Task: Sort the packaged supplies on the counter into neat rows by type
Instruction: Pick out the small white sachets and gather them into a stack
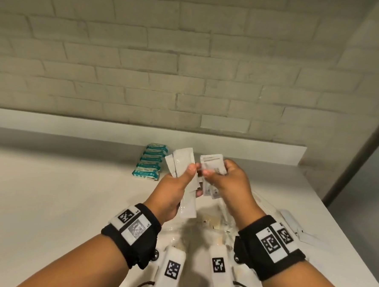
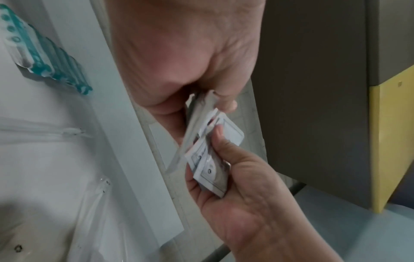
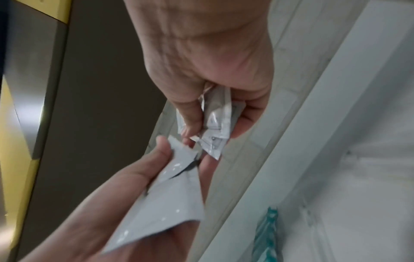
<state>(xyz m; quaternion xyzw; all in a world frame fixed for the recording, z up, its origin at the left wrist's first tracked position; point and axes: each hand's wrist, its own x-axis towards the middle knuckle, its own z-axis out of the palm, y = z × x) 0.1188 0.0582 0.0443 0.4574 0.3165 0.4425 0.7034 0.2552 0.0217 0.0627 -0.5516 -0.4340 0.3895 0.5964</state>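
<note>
Brick wall [image 1: 144, 63] backs the counter [image 1: 59, 191], where teal packs [image 1: 150, 162] form one row. Left hand [image 1: 177, 187] grips long white packets [image 1: 180, 162]; right hand [image 1: 226, 181] grips small sachets [image 1: 212, 167], both above clear bags [image 1: 212, 224].

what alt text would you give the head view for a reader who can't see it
Two hands held up over a white counter, the left hand gripping long white packets and the right hand gripping small printed sachets. A neat row of teal packs lies behind, by a brick wall.
</note>
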